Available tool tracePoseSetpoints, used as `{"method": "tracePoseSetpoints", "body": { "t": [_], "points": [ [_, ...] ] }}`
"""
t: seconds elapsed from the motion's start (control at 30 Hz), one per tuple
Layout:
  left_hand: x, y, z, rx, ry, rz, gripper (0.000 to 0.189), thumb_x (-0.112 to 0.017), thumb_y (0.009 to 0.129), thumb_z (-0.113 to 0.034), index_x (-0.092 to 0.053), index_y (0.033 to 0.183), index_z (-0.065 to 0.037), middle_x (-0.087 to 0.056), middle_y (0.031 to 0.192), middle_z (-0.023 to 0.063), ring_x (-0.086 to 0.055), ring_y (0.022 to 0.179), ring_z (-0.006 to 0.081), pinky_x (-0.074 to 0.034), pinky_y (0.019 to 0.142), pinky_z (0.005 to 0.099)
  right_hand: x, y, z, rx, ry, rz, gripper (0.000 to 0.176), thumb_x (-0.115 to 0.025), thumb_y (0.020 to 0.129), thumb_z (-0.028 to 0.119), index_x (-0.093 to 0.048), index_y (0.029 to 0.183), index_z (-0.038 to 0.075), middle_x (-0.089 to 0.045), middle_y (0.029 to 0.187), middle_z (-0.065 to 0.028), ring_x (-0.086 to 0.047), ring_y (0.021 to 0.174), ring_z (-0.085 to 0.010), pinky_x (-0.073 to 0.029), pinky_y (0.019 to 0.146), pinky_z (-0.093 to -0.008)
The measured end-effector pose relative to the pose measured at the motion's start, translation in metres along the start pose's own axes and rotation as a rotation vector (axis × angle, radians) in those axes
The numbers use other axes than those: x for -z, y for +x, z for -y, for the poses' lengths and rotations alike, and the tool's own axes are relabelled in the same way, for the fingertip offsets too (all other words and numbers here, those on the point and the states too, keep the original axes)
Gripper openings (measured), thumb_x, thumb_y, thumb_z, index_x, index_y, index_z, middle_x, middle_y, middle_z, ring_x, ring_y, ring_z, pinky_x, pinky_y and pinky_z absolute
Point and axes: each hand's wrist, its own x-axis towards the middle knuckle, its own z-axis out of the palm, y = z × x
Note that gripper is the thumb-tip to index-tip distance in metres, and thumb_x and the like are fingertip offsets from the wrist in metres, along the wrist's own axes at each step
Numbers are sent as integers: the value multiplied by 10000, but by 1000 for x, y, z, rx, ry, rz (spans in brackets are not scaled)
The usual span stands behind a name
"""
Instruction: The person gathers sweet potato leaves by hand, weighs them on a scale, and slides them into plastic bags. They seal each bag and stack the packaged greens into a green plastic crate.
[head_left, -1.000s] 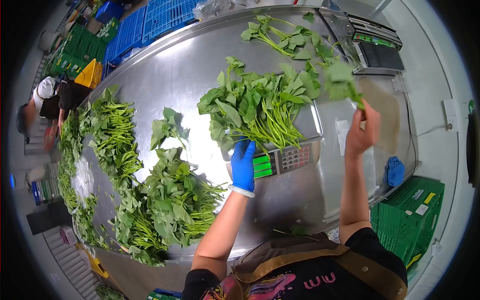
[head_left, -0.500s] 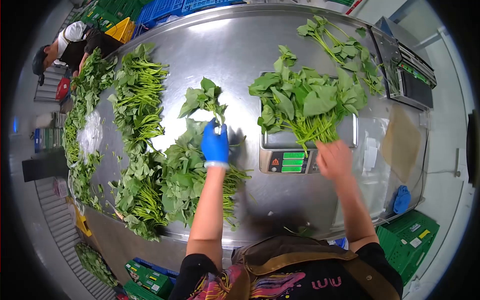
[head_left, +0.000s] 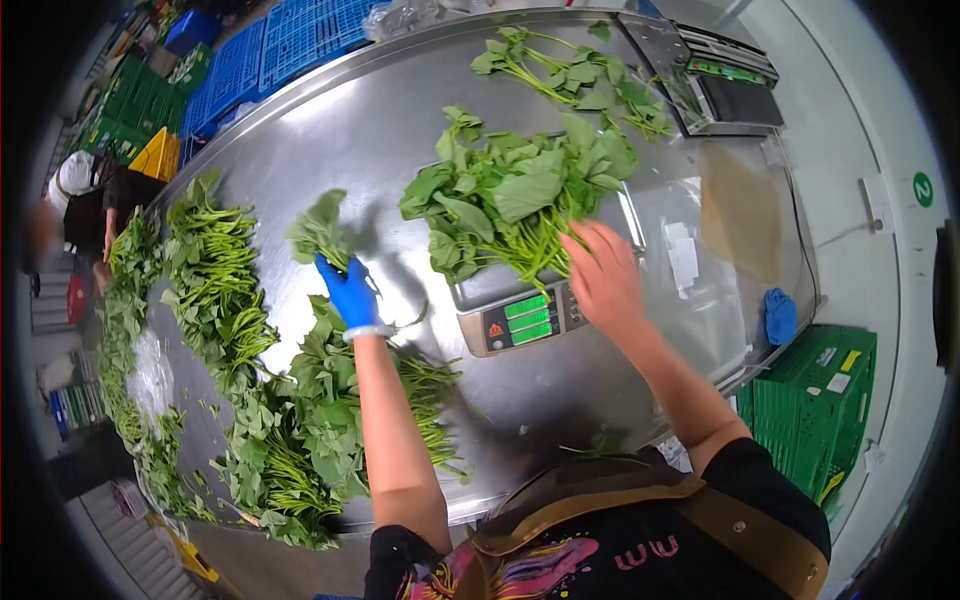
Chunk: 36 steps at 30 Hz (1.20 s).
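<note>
My left hand (head_left: 350,297), in a blue glove, is closed on a small leafy bunch (head_left: 322,230) above the steel table (head_left: 400,90). Below and beside it lie piles of leafy greens (head_left: 325,385). A large heap of greens (head_left: 520,195) rests on the scale (head_left: 520,325), its stems toward me and its green display lit. My right hand (head_left: 605,272) is bare, at the stem ends on the right of this heap, fingers stretched out and somewhat apart. Its fingertips touch or nearly touch the stems.
Another person (head_left: 90,200) stands at the table's far left by a row of greens. Loose stems (head_left: 570,75) lie near a machine (head_left: 720,85) at the back right. A blue glove (head_left: 779,316) lies right, above green crates (head_left: 815,400). Blue crates (head_left: 310,40) stand behind.
The view has turned, shifting the table's contents left. My right hand's fingers have loosened from the stems on the scale. My left hand still holds the small bunch.
</note>
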Motion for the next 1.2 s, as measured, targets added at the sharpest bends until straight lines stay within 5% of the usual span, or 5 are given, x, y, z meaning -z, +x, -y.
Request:
{"method": "tracePoseSetpoints", "body": {
  "t": [0.27, 0.63, 0.9, 1.1, 1.2],
  "points": [
    [-113, -158, -107, -337, 48, 283, 685, -528, 884, -18, -178, 1470, 40, -257, 1516, 203, -218, 1418, 287, -176, 1145, 383, -46, 20, -42, 25, 256, 164, 335, -602, 774, 55, -594, 1106, 9, -517, 1282, -140, -427, 1261, -315, -356, 1046, -431],
    [-151, -201, -112, -746, 1061, 444, 373, -654, 836, -176, -595, 1136, 37, -665, 937, 171, -613, 793, 322, -485, 759, 385, 26, -168, -215, -386, -144, 97, 491, -634, 795, 188, -522, 1250, 43, -507, 1319, -152, -463, 1236, -348, -369, 1028, -475],
    [-154, -327, -259, 82, -1082, 1580, 301, -787, 752, -220, -672, 910, 9, -654, 799, 85, -612, 692, 191, -462, 612, 296, 3, -196, -333, -624, -475, 499, 518, -587, 852, 426, -532, 1182, 30, -585, 1159, -227, -578, 1042, -395, -460, 894, -491],
    [-125, -351, -267, 808, -1102, 1776, 286, -869, 659, -111, -633, 789, -13, -642, 700, 22, -583, 615, 80, -445, 516, 207, -4, -215, -384, -408, -555, 598, 324, -513, 905, 339, -603, 985, 38, -663, 856, -196, -659, 742, -371, -536, 648, -471],
    [-112, -338, -264, 510, -943, 1844, 178, -780, 726, -115, -664, 832, -32, -644, 713, 49, -609, 660, 142, -463, 604, 254, 42, -182, -333, -321, -560, 555, 259, -488, 909, 250, -612, 917, 22, -663, 848, -191, -661, 724, -358, -532, 633, -471]
  ]
}}
